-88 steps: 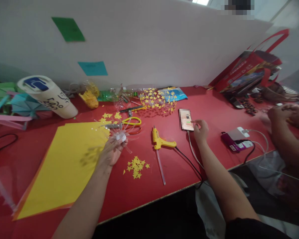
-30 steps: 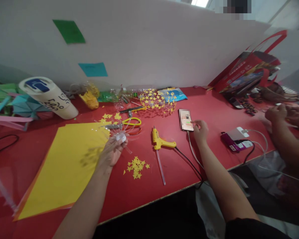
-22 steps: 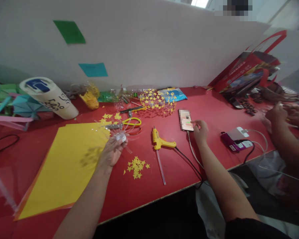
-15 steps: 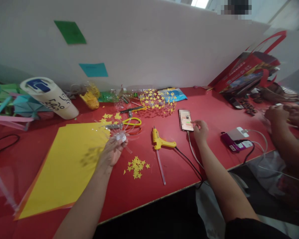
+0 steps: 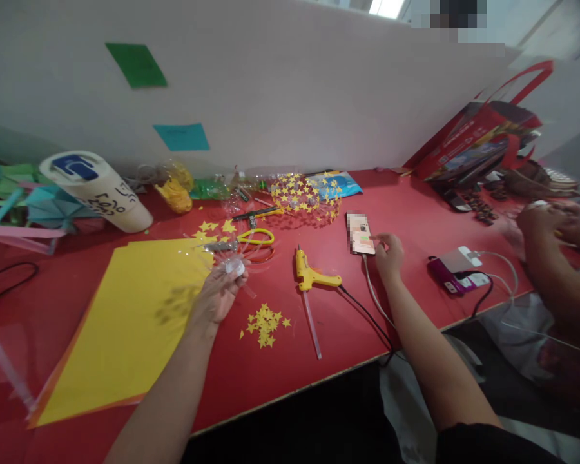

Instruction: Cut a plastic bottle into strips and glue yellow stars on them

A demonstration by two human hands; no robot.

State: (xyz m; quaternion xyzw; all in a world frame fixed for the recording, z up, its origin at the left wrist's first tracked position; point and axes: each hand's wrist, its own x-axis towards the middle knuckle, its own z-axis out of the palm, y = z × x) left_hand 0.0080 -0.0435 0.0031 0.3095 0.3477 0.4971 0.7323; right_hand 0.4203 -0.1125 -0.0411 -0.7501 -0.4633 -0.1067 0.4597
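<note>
My left hand [image 5: 220, 293] is closed around the white-capped neck of a clear plastic bottle [image 5: 234, 267] cut into thin strips, which fan out above the yellow paper's edge. My right hand [image 5: 390, 258] holds nothing; its fingers are apart and partly bent, with a fingertip at the right edge of a lit phone [image 5: 361, 233] lying on the table. A yellow hot glue gun [image 5: 314, 276] with a clear glue stick lies between my hands. Small yellow paper stars [image 5: 265, 324] are heaped in front of it. Yellow-handled scissors [image 5: 256, 236] lie behind my left hand.
Yellow paper sheets [image 5: 111, 322] cover the table's left part. Behind stand a white tumbler [image 5: 101, 193] and a star-covered clear plastic piece [image 5: 299, 193]. At right are a purple power strip [image 5: 452, 280], a red bag [image 5: 483, 142] and another person's hands [image 5: 541, 222].
Both of my hands stay practically where they were, the left on the cut bottle, the right by the phone. The other person's hands at right have shifted slightly.
</note>
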